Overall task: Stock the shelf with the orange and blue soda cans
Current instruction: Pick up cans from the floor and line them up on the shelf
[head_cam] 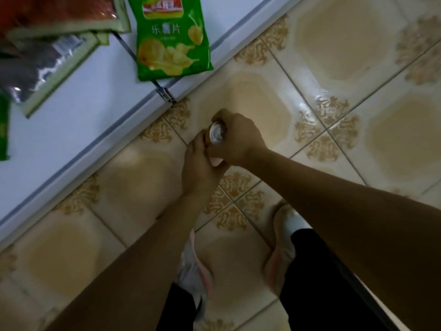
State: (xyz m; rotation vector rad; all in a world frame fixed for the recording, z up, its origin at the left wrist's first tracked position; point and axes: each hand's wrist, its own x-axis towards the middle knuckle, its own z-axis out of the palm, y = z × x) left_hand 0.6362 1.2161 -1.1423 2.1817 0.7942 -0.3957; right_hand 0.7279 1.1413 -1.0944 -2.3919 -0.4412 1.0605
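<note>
Both hands met on one soda can above the tiled floor, short of the shelf.
Nearest the camera were two pale shoes (281,247) and dark trouser legs (310,271) on the patterned floor tiles (334,39). Both bare forearms reached forward — the right hand (236,139) curled over the can (217,134), gripping it from the right with its silver top facing up. The left hand (198,168) came in from below with fingers wrapped at the can's left side, where an orange strip of the can showed — grasping it too, though most of the body was hidden. Farther off ran the white shelf (78,103) edge with a metal divider wire (164,93). On it lay a green chip bag (170,37), and at far left a dark foil-and-green packet (40,70) under a red one (57,13).
</note>
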